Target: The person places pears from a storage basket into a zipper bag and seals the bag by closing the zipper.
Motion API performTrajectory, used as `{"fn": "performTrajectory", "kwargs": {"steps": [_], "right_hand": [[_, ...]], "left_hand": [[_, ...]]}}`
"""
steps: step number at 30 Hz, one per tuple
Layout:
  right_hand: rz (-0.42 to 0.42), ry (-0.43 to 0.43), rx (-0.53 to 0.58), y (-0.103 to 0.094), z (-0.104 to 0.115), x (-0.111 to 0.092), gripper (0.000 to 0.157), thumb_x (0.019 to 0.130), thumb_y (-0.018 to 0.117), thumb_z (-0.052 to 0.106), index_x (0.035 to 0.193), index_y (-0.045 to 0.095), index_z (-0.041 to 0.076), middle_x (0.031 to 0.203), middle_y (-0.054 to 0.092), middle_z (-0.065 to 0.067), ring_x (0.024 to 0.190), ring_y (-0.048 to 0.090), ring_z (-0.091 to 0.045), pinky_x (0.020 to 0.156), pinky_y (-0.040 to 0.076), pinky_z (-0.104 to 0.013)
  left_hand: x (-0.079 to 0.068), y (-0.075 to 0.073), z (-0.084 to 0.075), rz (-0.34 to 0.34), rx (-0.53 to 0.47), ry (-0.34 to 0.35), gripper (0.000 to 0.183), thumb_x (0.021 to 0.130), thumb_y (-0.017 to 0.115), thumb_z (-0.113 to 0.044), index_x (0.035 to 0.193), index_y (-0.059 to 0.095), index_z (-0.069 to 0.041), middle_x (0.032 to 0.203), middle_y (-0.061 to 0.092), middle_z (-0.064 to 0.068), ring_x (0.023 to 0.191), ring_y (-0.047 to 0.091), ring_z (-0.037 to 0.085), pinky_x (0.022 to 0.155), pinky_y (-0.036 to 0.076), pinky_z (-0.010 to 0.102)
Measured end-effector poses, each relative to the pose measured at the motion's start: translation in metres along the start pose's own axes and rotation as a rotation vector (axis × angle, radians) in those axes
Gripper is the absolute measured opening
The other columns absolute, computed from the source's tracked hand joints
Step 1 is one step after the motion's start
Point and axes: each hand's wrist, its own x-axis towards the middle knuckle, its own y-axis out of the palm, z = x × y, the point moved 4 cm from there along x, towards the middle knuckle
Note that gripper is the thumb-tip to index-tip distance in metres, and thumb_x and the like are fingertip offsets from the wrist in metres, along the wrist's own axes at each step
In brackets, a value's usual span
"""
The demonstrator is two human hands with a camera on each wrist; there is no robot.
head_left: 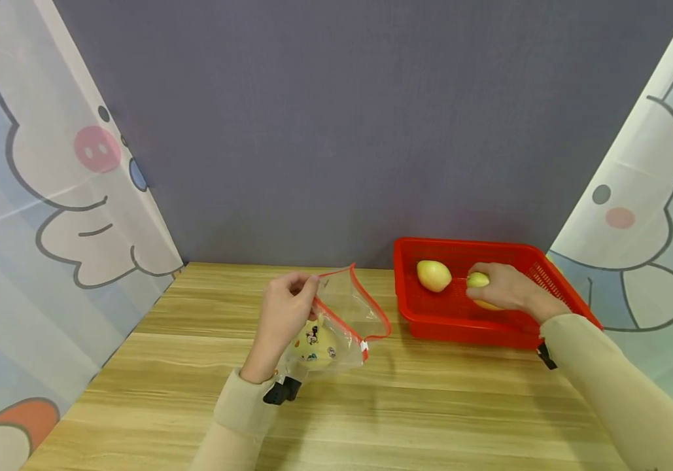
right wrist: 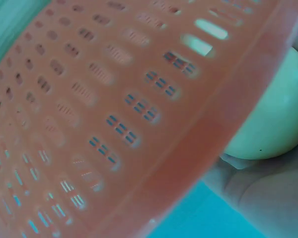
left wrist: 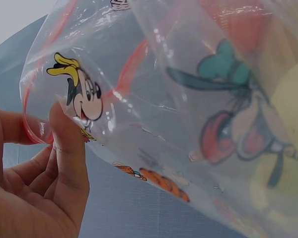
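At the mouth of a clear zip bag (head_left: 350, 304) with red edges and cartoon prints, my left hand (head_left: 286, 311) pinches the rim between thumb and fingers. The bag gapes, and its white slider (head_left: 363, 345) sits at the near corner. A pale yellow round shape (left wrist: 288, 104) shows through the plastic in the left wrist view. Over the red basket (head_left: 460, 327), my right hand (head_left: 507, 286) grips a pale yellow-green fruit (head_left: 478, 280); the right wrist view shows its smooth skin (right wrist: 278, 114) beyond the basket wall.
Another pale yellow fruit (head_left: 433, 276) lies in the basket's left part, and a further yellow one (head_left: 487, 305) shows partly below my right hand. The basket stands on a wooden table (head_left: 195, 366) before a grey back panel (head_left: 336, 131). Curtains with cartoon prints hang on both sides.
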Motion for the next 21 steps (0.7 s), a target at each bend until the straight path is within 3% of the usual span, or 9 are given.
{"fn": "performTrajectory", "kwargs": {"steps": [14, 21], "right_hand": [[-0.102, -0.059, 0.027, -0.011, 0.026, -0.005, 0.035, 0.085, 0.066, 0.022, 0.116, 0.065, 0.007, 0.1, 0.064, -0.007, 0.083, 0.055, -0.023, 0.068, 0.047, -0.033], [-0.154, -0.062, 0.064, -0.015, 0.041, -0.012, 0.034, 0.085, 0.064, 0.023, 0.116, 0.066, 0.007, 0.099, 0.064, -0.008, 0.083, 0.055, -0.023, 0.067, 0.045, -0.033]], "left_hand": [[-0.001, -0.001, -0.001, -0.009, 0.003, -0.004, 0.024, 0.102, 0.061, -0.019, 0.101, 0.076, 0.001, 0.07, 0.066, 0.008, 0.05, 0.065, 0.024, 0.05, 0.059, 0.039], [-0.001, -0.001, -0.001, -0.008, 0.002, 0.001, 0.025, 0.102, 0.061, -0.019, 0.102, 0.076, 0.001, 0.069, 0.066, 0.007, 0.05, 0.064, 0.022, 0.049, 0.058, 0.035]]}}
